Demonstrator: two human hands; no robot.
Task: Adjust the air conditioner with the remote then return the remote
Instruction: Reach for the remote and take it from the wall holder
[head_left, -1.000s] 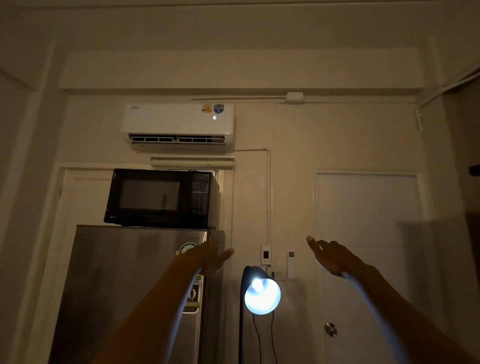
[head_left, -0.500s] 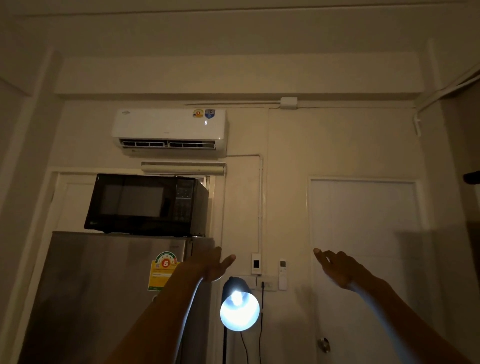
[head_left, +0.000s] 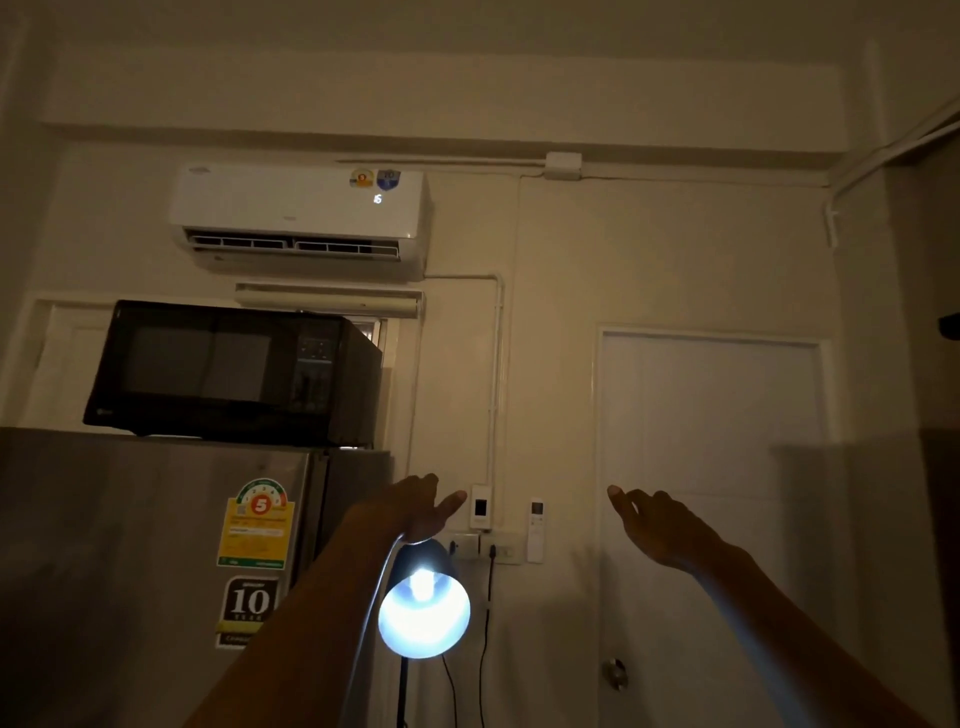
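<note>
The remote (head_left: 535, 530), a slim white plastic bar with a small dark screen near its top, hangs upright on the matte wall just right of a white wall switch (head_left: 480, 507) and above the outlet strip (head_left: 485, 546). It lies between the two raised hands, touching neither. The left hand (head_left: 422, 506) is spread and empty, thumb pointing at the switch; the right hand (head_left: 655, 525) is likewise loose and empty. High up sits the boxy, glossy air conditioner (head_left: 301, 215).
</note>
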